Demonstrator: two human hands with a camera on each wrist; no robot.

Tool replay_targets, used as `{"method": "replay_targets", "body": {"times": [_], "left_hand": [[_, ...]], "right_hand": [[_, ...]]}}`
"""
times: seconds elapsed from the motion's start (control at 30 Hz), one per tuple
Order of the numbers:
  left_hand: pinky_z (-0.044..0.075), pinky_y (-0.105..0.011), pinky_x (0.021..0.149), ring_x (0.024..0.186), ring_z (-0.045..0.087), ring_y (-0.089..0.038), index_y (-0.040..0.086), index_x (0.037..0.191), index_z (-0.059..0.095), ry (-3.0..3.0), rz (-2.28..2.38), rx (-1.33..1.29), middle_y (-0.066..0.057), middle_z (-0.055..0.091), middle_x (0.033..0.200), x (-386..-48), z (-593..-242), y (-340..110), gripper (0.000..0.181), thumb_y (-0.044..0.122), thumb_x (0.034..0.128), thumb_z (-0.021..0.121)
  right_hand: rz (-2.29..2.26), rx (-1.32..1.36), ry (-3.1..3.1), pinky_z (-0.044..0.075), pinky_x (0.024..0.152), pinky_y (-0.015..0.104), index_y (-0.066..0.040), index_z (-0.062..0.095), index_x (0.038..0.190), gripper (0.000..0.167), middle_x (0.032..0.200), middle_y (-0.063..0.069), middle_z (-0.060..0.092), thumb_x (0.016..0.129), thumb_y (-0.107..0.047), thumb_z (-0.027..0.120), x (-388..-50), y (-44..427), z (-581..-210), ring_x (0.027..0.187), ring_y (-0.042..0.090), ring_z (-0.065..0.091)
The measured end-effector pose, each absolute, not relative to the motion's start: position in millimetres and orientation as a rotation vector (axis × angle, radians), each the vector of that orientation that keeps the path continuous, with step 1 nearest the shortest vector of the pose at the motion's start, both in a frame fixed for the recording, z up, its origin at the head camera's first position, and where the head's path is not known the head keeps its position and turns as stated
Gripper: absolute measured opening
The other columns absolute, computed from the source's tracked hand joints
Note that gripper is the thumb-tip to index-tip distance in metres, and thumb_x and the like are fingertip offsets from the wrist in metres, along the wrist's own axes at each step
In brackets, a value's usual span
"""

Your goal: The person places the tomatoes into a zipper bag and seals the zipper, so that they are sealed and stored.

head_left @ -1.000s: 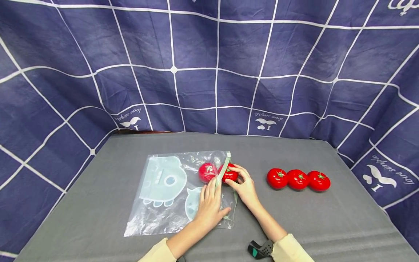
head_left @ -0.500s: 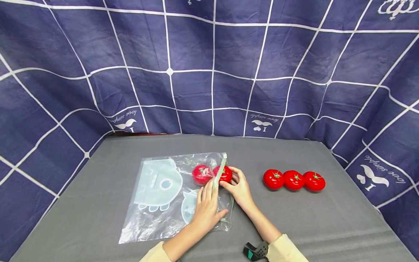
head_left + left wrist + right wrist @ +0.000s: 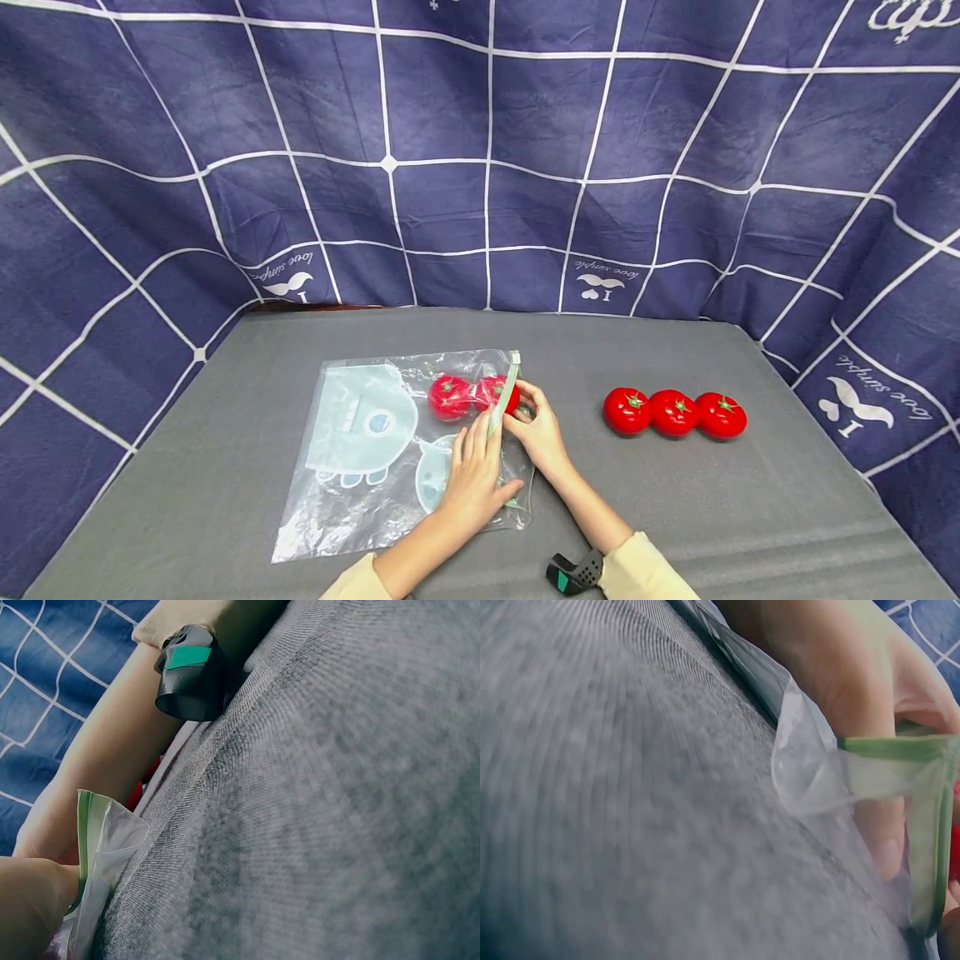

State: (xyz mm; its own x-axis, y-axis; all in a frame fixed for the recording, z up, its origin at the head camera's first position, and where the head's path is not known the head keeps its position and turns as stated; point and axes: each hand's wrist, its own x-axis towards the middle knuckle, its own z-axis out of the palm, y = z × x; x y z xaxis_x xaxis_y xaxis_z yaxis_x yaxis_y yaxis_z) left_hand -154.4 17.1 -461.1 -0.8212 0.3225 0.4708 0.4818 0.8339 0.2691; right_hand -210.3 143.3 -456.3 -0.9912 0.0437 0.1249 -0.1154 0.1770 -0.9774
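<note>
Left hand (image 3: 474,475), fingers straight, thumb spread, rests at mouth of zip-top bag (image 3: 401,454), nearer left edge of table (image 3: 637,358); right hand (image 3: 542,435) grips tomato (image 3: 491,389) there. Risks, I judge: sagging green zip strip (image 3: 506,393) snags tomato; hard push jams inner tomato (image 3: 449,398), skids bag.

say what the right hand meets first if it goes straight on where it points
The tomato by the green strip: the right hand seems to touch it. Beyond it, likely the tomato farther left, though depth is unclear.
</note>
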Motion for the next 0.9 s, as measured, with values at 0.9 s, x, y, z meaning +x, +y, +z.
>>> {"method": "replay_targets", "body": {"times": [0.9], "left_hand": [[0.028, -0.044, 0.104, 0.129, 0.032, -0.026, 0.000, 0.135, 0.035, -2.638, -0.520, -0.606, -0.017, 0.035, 0.138, -153, -459, 17, 0.094, 0.042, 0.0626, 0.077]], "right_hand": [[1.868, 0.075, -2.436, 0.038, 0.102, 0.042, -0.003, 0.044, 0.129, 0.050, 0.131, 0.018, 0.047, 0.083, -0.011, 0.063, -198, 175, -427, 0.122, 0.030, 0.045]]}}
